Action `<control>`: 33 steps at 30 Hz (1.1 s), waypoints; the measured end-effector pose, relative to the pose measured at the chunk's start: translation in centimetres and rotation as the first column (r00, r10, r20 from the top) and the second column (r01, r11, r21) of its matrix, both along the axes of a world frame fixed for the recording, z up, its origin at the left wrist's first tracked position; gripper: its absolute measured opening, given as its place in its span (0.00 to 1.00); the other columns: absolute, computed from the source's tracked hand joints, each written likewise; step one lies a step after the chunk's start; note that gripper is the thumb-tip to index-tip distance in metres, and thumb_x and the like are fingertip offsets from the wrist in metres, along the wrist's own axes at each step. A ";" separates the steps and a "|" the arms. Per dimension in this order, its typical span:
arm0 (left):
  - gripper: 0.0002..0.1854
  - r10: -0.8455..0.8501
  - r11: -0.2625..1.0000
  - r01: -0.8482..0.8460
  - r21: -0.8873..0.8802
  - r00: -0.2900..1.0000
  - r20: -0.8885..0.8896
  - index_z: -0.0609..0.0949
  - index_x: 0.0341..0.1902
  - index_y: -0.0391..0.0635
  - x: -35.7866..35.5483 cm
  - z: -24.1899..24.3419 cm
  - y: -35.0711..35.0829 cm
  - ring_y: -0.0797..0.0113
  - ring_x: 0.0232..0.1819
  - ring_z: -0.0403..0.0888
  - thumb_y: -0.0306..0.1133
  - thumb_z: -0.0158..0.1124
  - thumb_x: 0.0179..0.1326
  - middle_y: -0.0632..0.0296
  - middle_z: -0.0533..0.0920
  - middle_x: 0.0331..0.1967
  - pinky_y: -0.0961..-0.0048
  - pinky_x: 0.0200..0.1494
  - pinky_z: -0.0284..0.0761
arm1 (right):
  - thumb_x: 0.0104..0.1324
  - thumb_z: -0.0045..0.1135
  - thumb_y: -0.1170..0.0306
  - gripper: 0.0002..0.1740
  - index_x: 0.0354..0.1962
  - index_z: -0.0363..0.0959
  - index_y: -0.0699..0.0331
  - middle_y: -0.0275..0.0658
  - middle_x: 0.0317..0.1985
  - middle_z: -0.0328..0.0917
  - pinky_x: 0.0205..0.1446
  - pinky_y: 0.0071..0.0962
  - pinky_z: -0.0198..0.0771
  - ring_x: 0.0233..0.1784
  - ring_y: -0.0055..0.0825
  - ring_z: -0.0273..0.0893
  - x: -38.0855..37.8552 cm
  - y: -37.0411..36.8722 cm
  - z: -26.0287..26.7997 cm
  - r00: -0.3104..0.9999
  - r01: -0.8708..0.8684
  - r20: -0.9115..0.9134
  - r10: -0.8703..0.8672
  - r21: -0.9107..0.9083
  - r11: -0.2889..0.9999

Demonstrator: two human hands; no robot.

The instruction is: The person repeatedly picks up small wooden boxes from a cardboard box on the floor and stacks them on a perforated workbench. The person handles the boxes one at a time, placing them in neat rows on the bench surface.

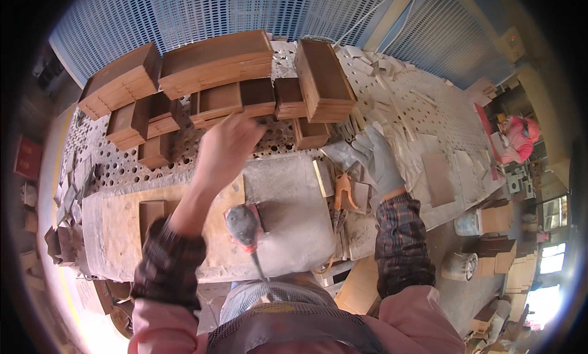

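My left hand [227,147], bare and blurred by motion, is above the front edge of a shallow wooden tray [218,99]; whether its fingers grip anything cannot be made out. On my right hand [381,163] is a grey glove, its fingers apart. Its fingertips lie close to a grey sheet or cloth [340,153]; contact is unclear. Just below that sits an orange-handled tool [343,191]. A power sander [243,225] with a dark top rests on the padded board [294,193] before me, its cord running towards my body. A small wooden tray [151,214] lies left of it, partly behind my left forearm.
Stacked wooden trays [216,62] line the back of the perforated bench [110,170], before a blue slotted panel [220,14]. Scraps and sheets [436,177] litter the right side. A person in pink [519,138] is at far right. A bucket [459,266] stands on the floor.
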State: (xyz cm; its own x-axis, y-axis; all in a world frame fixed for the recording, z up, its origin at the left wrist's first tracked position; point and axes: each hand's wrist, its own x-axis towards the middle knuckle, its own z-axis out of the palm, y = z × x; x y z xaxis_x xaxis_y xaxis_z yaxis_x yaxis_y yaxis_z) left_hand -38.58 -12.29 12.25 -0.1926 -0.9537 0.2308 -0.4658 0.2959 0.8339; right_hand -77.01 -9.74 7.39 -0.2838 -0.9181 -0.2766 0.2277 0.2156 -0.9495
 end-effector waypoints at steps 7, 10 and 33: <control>0.28 0.110 0.990 -0.141 0.015 0.831 0.546 0.86 0.45 0.35 -17.3 2.5 -14.4 0.42 0.47 0.90 0.55 0.62 0.73 0.43 0.90 0.40 0.53 0.51 0.87 | 0.76 0.55 0.39 0.55 0.84 0.40 0.59 0.66 0.78 0.57 0.78 0.48 0.70 0.79 0.57 0.64 -4.0 -6.9 -0.8 0.980 -0.169 0.116 0.159 0.081 0.982; 0.25 0.148 0.986 -0.167 -0.030 0.762 0.630 0.87 0.45 0.37 -19.5 1.1 -15.9 0.44 0.47 0.90 0.51 0.61 0.74 0.44 0.90 0.41 0.54 0.51 0.87 | 0.76 0.55 0.37 0.57 0.85 0.37 0.59 0.68 0.79 0.53 0.80 0.50 0.66 0.81 0.60 0.61 -4.6 -7.9 -0.9 0.967 -0.207 0.166 0.193 0.072 0.976; 0.12 0.558 0.628 -0.773 -0.093 0.363 0.746 0.81 0.41 0.46 18.5 0.8 23.3 0.42 0.41 0.85 0.41 0.59 0.76 0.48 0.86 0.35 0.49 0.43 0.77 | 0.72 0.55 0.33 0.48 0.80 0.56 0.45 0.47 0.76 0.61 0.77 0.59 0.65 0.82 0.54 0.57 -0.8 -11.8 0.2 0.930 -0.343 0.215 0.297 0.225 0.912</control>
State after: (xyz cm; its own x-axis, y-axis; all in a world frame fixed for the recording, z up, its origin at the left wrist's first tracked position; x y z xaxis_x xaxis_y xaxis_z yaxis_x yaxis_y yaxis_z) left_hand -20.11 11.00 13.04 0.5472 -0.8313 0.0971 -0.8317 -0.5271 0.1744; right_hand -77.77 -21.57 7.62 0.0866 -0.8433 -0.5305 0.2601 0.5332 -0.8050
